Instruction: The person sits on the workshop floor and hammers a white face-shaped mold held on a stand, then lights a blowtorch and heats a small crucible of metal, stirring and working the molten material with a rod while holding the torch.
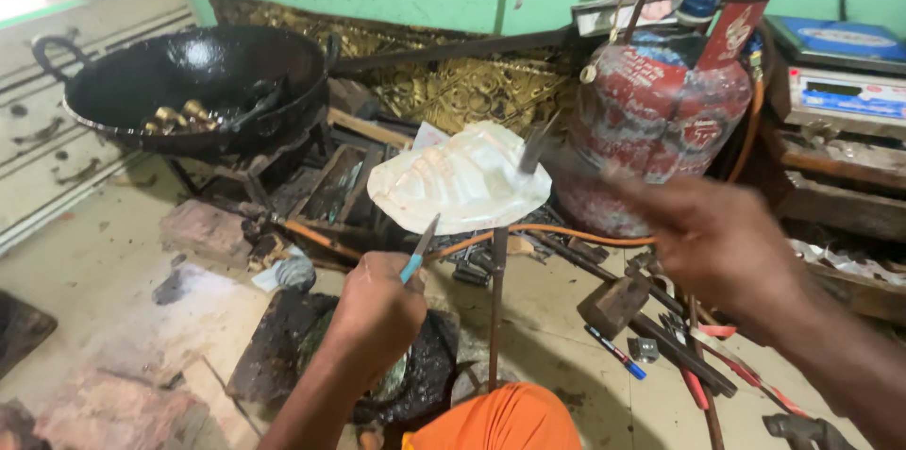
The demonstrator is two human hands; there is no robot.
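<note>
A thin silver embossed metal sheet [460,178] rests on top of an upright iron stake [497,304] in the middle of the view. My left hand [377,304] is closed on a small blue-handled pointed tool [419,250] whose tip meets the sheet's lower edge. My right hand [713,238], blurred by motion, is raised at the right and grips a small hammer [534,150] whose head is over the sheet's right side. An orange cloth over my knee [505,420] shows at the bottom.
A red gas cylinder [661,96] stands behind at the right, with an orange hose [566,233] running across the floor. A large black pan [193,82] sits on a stand at the left. Hammers, pliers and scrap [651,318] litter the floor. A weighing scale [845,82] sits far right.
</note>
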